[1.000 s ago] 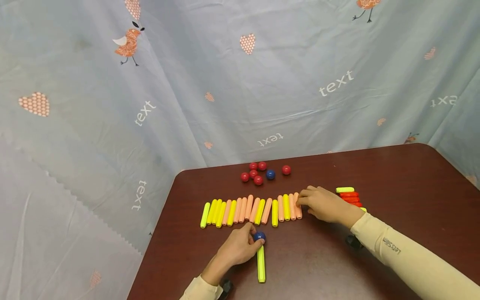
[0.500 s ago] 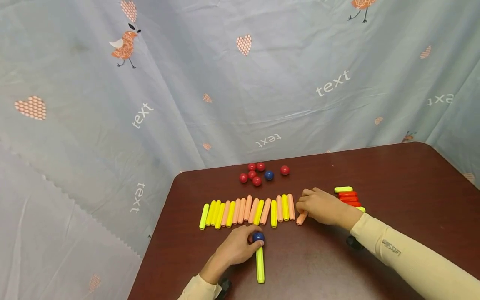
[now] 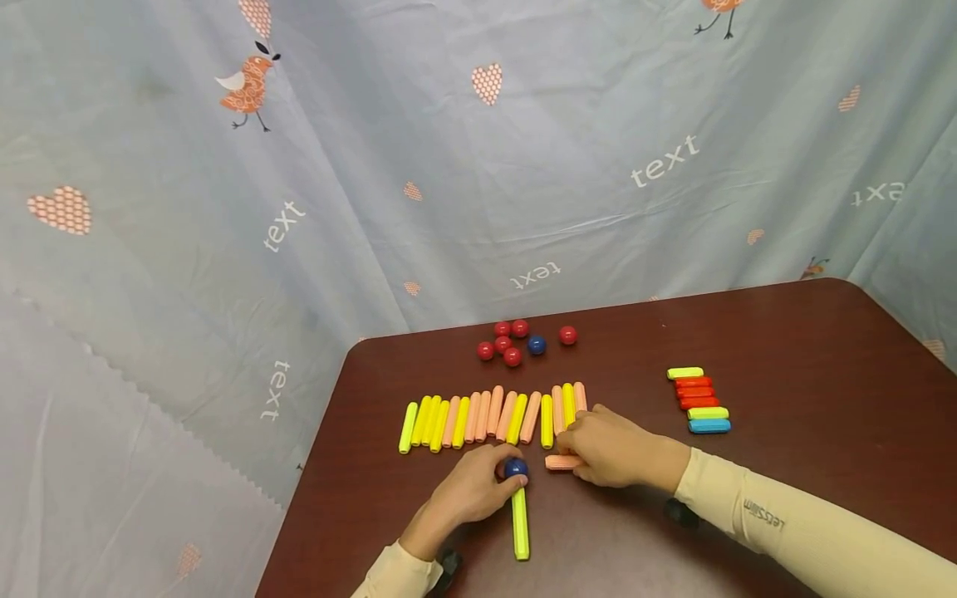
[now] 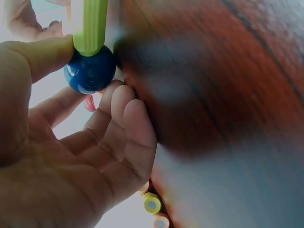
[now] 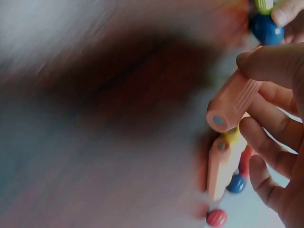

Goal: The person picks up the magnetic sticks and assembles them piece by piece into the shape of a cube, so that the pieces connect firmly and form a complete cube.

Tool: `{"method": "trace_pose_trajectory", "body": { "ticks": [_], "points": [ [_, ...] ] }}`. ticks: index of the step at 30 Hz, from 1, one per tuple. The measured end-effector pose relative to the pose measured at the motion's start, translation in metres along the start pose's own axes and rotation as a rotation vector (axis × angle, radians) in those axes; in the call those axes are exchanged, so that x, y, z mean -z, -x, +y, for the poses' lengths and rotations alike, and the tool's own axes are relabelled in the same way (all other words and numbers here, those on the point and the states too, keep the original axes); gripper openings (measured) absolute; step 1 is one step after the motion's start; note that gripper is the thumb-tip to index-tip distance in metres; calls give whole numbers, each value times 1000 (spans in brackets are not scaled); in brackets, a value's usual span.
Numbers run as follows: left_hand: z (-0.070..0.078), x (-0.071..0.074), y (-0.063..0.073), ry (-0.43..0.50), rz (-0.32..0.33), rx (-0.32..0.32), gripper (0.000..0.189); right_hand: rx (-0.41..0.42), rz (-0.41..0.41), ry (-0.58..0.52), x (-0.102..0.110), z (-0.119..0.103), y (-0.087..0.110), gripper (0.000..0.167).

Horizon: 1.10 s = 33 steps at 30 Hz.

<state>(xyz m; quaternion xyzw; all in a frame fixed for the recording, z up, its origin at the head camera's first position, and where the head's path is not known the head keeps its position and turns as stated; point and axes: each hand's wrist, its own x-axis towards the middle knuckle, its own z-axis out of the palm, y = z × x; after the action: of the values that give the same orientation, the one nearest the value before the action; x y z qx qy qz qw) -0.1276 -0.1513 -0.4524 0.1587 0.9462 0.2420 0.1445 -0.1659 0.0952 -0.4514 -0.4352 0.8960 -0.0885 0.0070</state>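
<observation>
In the head view my left hand [image 3: 469, 486] pinches a dark blue ball [image 3: 516, 468] between thumb and fingers. A yellow-green magnetic rod [image 3: 521, 527] touches that ball and lies toward the table's front; the left wrist view shows its ribbed end [image 4: 89, 28] against the ball. Right of the ball, my right hand [image 3: 616, 448] pinches a peach magnetic rod [image 3: 562, 462] between thumb and fingers. This rod points left at the ball, with a small gap between them in the head view. A grey disc shows in its near end [image 5: 218, 119] in the right wrist view.
Behind the hands runs a row of yellow rods [image 3: 462, 422] and peach rods [image 3: 498, 411]. Several red balls [image 3: 512, 356] and another blue ball [image 3: 537, 345] sit farther back. At right lie red rods [image 3: 695, 392], yellow-green rods [image 3: 684, 373] and a blue rod [image 3: 709, 426].
My right hand has taken the peach rod from the row's right end, turned it sideways and brought it left and nearer the blue ball. My left hand stays on the ball.
</observation>
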Motion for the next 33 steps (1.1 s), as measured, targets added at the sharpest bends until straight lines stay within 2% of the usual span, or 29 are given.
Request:
{"method": "trace_pose_trajectory", "body": {
  "ticks": [12, 23, 29, 33],
  "points": [
    [-2, 0, -3, 5, -1, -16, 33, 7, 21, -14, -8, -17, -18, 19],
    [5, -3, -1, -52, -22, -30, 26, 33, 24, -5, -10, -24, -24, 15],
    [7, -6, -1, -14, -12, -48, 15, 48, 37, 14, -12, -31, -29, 20],
    [6, -7, 0, -1, -8, -53, 13, 45, 33, 18, -12, -33, -32, 23]
  ]
}}
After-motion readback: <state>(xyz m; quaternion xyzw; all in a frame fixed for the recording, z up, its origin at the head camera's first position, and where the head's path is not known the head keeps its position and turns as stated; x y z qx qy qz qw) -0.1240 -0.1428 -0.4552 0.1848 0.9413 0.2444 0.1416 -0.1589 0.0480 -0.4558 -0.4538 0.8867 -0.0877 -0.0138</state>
